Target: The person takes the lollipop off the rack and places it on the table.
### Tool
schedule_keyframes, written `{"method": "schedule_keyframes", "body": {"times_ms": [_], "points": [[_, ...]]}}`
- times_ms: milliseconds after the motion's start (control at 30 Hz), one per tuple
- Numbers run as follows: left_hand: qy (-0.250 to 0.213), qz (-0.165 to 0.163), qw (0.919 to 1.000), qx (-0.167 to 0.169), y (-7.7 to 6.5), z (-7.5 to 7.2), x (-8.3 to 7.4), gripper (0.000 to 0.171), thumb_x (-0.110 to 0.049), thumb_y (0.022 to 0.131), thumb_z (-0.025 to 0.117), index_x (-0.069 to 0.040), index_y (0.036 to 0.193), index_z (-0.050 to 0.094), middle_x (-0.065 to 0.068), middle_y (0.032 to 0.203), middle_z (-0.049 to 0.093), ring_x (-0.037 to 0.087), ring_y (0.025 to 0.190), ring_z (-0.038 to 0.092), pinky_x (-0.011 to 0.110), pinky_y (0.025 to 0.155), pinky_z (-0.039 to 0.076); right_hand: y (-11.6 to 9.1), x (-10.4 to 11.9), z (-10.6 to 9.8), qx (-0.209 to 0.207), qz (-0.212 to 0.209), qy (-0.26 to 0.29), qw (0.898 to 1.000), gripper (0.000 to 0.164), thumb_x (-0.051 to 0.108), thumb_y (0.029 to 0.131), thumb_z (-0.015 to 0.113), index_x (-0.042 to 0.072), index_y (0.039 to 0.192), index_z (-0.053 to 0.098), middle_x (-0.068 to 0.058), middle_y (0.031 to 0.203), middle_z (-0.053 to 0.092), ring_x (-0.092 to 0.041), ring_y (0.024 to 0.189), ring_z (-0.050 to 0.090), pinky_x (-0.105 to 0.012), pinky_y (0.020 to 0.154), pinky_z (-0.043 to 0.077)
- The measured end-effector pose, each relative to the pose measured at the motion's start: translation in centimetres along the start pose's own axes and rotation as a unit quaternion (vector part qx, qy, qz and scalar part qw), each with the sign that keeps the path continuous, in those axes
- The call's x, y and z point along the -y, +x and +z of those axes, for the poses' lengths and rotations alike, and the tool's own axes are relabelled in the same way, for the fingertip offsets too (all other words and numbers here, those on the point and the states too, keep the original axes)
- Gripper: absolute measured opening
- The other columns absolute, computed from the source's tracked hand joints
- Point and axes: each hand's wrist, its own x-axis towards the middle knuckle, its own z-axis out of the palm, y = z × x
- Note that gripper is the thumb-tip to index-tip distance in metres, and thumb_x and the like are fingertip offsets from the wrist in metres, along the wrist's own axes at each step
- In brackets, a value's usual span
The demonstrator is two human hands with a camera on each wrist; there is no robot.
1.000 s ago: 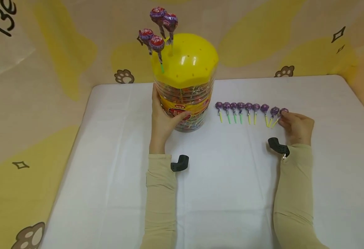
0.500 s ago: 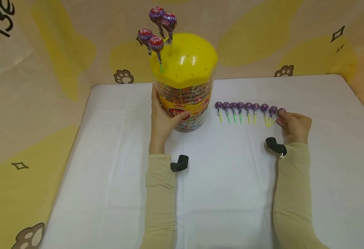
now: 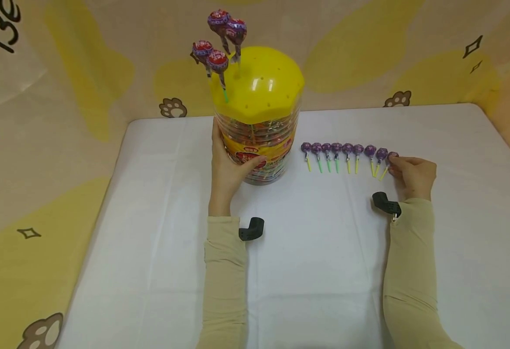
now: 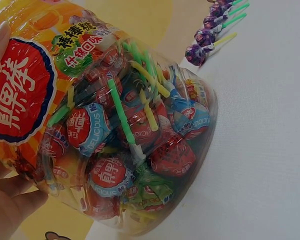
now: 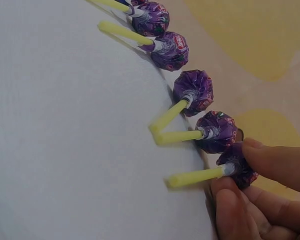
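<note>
My left hand (image 3: 230, 169) grips the side of a clear plastic jar (image 4: 140, 140) full of wrapped lollipops, thumb across its printed label (image 3: 251, 159). The jar's yellow domed lid (image 3: 263, 82) has small holes, and several purple lollipops (image 3: 217, 60) stand in it on the left side. To the right a row of purple-wrapped lollipops (image 3: 336, 148) lies on the white table, with yellow or green sticks toward me. My right hand (image 3: 416, 174) pinches the head of the rightmost lollipop (image 5: 237, 165) between thumb and fingers, its yellow stick pointing away from the hand.
The white-covered table (image 3: 316, 252) runs up to a yellow and beige patterned backdrop (image 3: 359, 53) at the back and sides. A black wrist mount (image 3: 252, 229) sits on the left sleeve, another black mount (image 3: 386, 203) on the right one.
My right hand has shifted slightly left with the rightmost lollipop, bringing it closer to its neighbour, and the stick has swung a little. The left hand and the jar stay in place.
</note>
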Motion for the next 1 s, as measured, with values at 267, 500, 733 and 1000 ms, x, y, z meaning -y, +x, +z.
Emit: {"method": "schedule_keyframes", "body": {"times_ms": [267, 500, 733, 1000], "points": [[0.012, 0.001, 0.9999, -0.003, 0.0, 0.0, 0.2, 0.114, -0.029, 0.073, 0.083, -0.021, 0.152, 0.001, 0.0, 0.155, 0.017, 0.013, 0.138, 0.022, 0.032, 0.114, 0.019, -0.2, 0.0, -0.2, 0.015, -0.017, -0.053, 0.998, 0.024, 0.0, 0.081, 0.071, 0.018, 0.065, 0.067, 0.009, 0.066, 0.062, -0.004, 0.052, 0.063, -0.014, 0.055, 0.053], [0.004, 0.004, 1.0, -0.001, 0.0, 0.0, 0.2, 0.115, -0.028, 0.072, 0.083, -0.022, 0.152, 0.001, -0.001, 0.154, 0.018, 0.012, 0.137, 0.024, 0.03, 0.114, 0.02, -0.1, -0.1, -0.4, -0.01, -0.03, -0.178, 0.984, 0.018, 0.014, 0.081, 0.075, 0.024, 0.071, 0.065, 0.016, 0.07, 0.056, 0.005, 0.057, 0.06, -0.009, 0.059, 0.05], [0.001, 0.001, 1.0, 0.002, -0.1, 0.0, 0.2, 0.114, -0.025, 0.073, 0.082, -0.021, 0.152, 0.001, -0.001, 0.154, 0.018, 0.012, 0.138, 0.023, 0.029, 0.114, 0.019, -0.3, 0.0, -1.0, 0.013, -0.043, -0.144, 0.989, 0.018, 0.008, 0.081, 0.074, 0.021, 0.071, 0.067, 0.016, 0.063, 0.061, 0.001, 0.056, 0.062, -0.01, 0.058, 0.051], [-0.006, 0.0, 1.0, 0.005, 0.1, 0.0, 0.2, 0.109, -0.025, 0.076, 0.08, -0.022, 0.152, 0.001, -0.001, 0.154, 0.019, 0.013, 0.137, 0.024, 0.029, 0.114, 0.019, -0.6, 0.6, -1.5, -0.019, -0.026, -0.168, 0.985, 0.011, 0.012, 0.083, 0.072, 0.022, 0.078, 0.07, 0.02, 0.058, 0.059, 0.006, 0.059, 0.06, -0.007, 0.071, 0.043]]}}
